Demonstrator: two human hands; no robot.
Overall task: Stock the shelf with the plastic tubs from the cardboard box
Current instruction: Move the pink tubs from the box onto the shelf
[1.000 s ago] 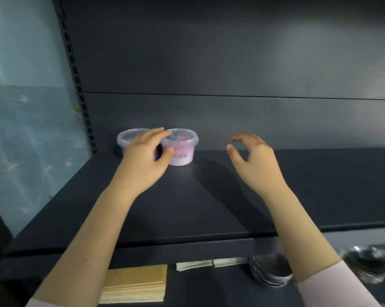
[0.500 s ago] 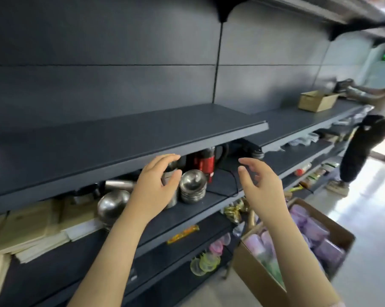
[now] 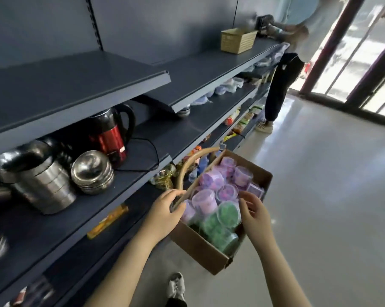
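An open cardboard box [image 3: 200,247] stands on the floor beside the shelving, packed with several clear-lidded plastic tubs. Purple tubs [image 3: 205,201] fill its far part and green tubs [image 3: 228,214] its near part. My left hand [image 3: 165,213] is at the box's left edge, fingers loosely curled over the flap beside a purple tub, holding no tub. My right hand [image 3: 254,212] hovers at the right side, fingers spread just beside a green tub. The dark grey upper shelf [image 3: 76,85] lies up to the left; no tubs show on the part in view.
Below that shelf stand stacked steel pots [image 3: 43,185], steel bowls [image 3: 92,171] and a red kettle [image 3: 112,138]. A curved wicker handle [image 3: 187,167] rises just behind the box. Another person [image 3: 284,85] stands further along the aisle by a wicker basket [image 3: 238,39]. My shoe [image 3: 176,286] is near the box.
My view swung from the shelf's left end, where two tubs stood, rightwards and down to the box. Both hands left the shelf and dropped to the tubs in the box.
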